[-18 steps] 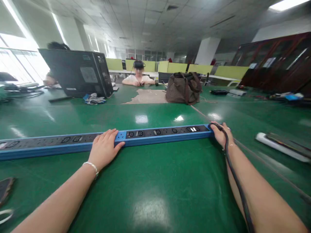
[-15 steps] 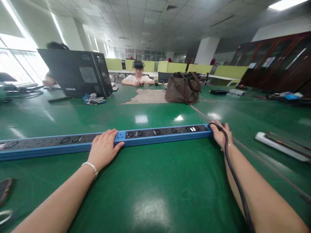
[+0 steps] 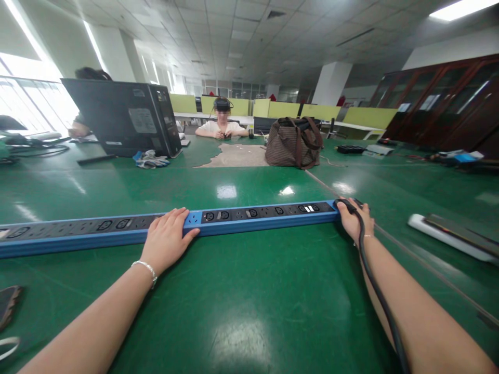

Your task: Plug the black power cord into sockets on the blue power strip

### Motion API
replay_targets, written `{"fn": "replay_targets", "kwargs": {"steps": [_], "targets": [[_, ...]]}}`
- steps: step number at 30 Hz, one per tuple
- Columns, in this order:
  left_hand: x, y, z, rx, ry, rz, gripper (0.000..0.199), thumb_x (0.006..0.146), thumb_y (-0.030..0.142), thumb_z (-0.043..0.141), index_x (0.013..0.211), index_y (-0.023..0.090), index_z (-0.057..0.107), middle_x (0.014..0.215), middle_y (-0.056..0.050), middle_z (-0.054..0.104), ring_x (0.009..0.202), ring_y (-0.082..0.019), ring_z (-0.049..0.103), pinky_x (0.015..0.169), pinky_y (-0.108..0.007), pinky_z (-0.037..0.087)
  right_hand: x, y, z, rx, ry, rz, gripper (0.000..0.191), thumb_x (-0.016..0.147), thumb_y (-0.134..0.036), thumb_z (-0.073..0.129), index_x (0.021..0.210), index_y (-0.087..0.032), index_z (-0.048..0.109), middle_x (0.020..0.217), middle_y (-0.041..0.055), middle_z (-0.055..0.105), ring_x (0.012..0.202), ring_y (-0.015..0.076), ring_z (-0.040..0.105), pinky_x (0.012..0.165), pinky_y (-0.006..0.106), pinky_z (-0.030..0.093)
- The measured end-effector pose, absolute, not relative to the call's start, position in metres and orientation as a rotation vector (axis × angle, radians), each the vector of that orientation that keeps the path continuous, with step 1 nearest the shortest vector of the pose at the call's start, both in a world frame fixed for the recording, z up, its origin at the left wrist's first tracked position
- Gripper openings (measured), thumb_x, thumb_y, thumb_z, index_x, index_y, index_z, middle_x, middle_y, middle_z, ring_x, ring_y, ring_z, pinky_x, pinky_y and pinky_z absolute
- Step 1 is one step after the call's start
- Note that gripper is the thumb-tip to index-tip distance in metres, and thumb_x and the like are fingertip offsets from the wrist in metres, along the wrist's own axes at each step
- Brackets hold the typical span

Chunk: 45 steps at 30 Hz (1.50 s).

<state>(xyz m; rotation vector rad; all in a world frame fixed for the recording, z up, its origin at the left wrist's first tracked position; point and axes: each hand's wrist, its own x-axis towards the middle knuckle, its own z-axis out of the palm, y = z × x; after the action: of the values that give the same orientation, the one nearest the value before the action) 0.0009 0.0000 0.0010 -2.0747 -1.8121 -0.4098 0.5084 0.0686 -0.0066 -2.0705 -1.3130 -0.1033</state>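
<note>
A long blue power strip [image 3: 268,220] with black socket panels lies across the green table. Over its middle rests my left hand [image 3: 167,234], fingers on top and thumb along the near side, holding the strip beside a blue socket. At the strip's right end my right hand [image 3: 354,221] is closed round the end of a black cable [image 3: 370,275]. The thumb presses on the cable where it meets the strip. From there the cable runs down over my right forearm.
Behind the strip stand a black computer case [image 3: 125,119], gloves [image 3: 151,159] and a brown bag [image 3: 292,143]. A person [image 3: 222,122] sits across the table; another is partly hidden behind the case. A white bar-shaped object [image 3: 448,236] lies at right, a phone-like object [image 3: 8,305] at left.
The fingers of my right hand have shifted slightly around the cable end. My left hand and the strip have stayed in place.
</note>
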Motion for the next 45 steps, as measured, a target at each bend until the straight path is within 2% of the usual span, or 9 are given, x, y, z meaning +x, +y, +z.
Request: {"fn": "replay_targets", "kwargs": {"steps": [4,10,15,18,22,26,33,39,45], "targets": [[0.001,0.000,0.001,-2.086,-1.813,-0.428,0.058,0.087,0.051,0.038,0.128,0.010,0.047,0.133,-0.015,0.052,0.123,-0.030,0.045,0.101,-0.045,0.033,0.508,0.071,-0.009,-2.044,-1.286,-0.142,0.051,0.084,-0.058,0.040,0.124,-0.031,0.058,0.139,0.0072,0.046,0.134,0.0393,0.026,0.102,0.067,0.023],[0.001,0.000,0.002,-2.093,-1.819,-0.430,0.058,0.088,0.051,0.038,0.129,0.010,0.047,0.133,-0.015,0.052,0.124,-0.030,0.044,0.102,-0.046,0.033,0.520,0.078,-0.021,-2.008,-1.344,-0.208,0.052,0.085,-0.057,0.040,0.125,-0.028,0.058,0.140,0.0090,0.044,0.133,0.0375,0.028,0.103,0.059,0.028],[0.001,0.000,0.001,-2.088,-1.804,-0.430,0.058,0.088,0.051,0.037,0.128,0.010,0.047,0.133,-0.015,0.052,0.124,-0.030,0.045,0.101,-0.045,0.034,0.527,0.081,-0.027,-1.910,-1.467,-0.359,0.051,0.088,-0.052,0.033,0.122,-0.025,0.060,0.128,0.0112,0.056,0.126,0.0314,0.040,0.102,0.055,0.030],[0.001,0.000,0.002,-2.088,-1.815,-0.426,0.057,0.088,0.050,0.038,0.128,0.011,0.047,0.133,-0.015,0.051,0.123,-0.029,0.045,0.101,-0.045,0.034,0.524,0.078,-0.022,-1.830,-1.484,-0.399,0.050,0.086,-0.050,0.037,0.117,-0.020,0.062,0.117,0.0122,0.062,0.118,0.0296,0.049,0.102,0.050,0.032],[0.002,0.000,0.002,-2.082,-1.828,-0.419,0.057,0.087,0.050,0.038,0.128,0.011,0.047,0.133,-0.016,0.052,0.123,-0.029,0.046,0.101,-0.045,0.034,0.514,0.069,-0.011,-1.764,-1.329,-0.338,0.053,0.081,-0.048,0.046,0.126,-0.020,0.056,0.107,0.0089,0.067,0.101,0.0258,0.060,0.091,0.041,0.045],[0.001,0.000,0.002,-2.095,-1.831,-0.429,0.058,0.087,0.051,0.037,0.128,0.011,0.047,0.133,-0.016,0.052,0.124,-0.029,0.045,0.102,-0.046,0.034,0.506,0.063,-0.007,-1.787,-1.277,-0.322,0.041,0.084,-0.045,0.039,0.108,-0.026,0.067,0.098,0.0042,0.070,0.094,0.0232,0.062,0.085,0.036,0.047],[0.000,0.001,0.002,-2.093,-1.835,-0.419,0.059,0.087,0.052,0.036,0.128,0.012,0.047,0.134,-0.016,0.050,0.124,-0.030,0.045,0.102,-0.046,0.034,0.509,0.055,-0.002,-1.827,-1.388,-0.246,0.045,0.083,-0.044,0.041,0.116,-0.024,0.064,0.105,0.0064,0.068,0.095,0.0243,0.061,0.085,0.035,0.047],[0.001,0.000,0.003,-2.097,-1.843,-0.434,0.058,0.087,0.051,0.036,0.129,0.012,0.047,0.134,-0.015,0.051,0.124,-0.029,0.045,0.102,-0.046,0.033,0.510,0.051,0.001,-1.907,-1.433,-0.270,0.046,0.084,-0.048,0.042,0.118,-0.026,0.063,0.101,0.0078,0.069,0.091,0.0267,0.062,0.082,0.039,0.048],[0.002,-0.001,0.003,-2.096,-1.839,-0.423,0.058,0.088,0.051,0.035,0.128,0.011,0.047,0.134,-0.015,0.051,0.125,-0.029,0.044,0.102,-0.045,0.033,0.499,0.053,-0.001,-1.855,-1.291,-0.214,0.047,0.083,-0.044,0.042,0.119,-0.023,0.062,0.109,0.0072,0.067,0.099,0.0265,0.060,0.087,0.039,0.046]]}}
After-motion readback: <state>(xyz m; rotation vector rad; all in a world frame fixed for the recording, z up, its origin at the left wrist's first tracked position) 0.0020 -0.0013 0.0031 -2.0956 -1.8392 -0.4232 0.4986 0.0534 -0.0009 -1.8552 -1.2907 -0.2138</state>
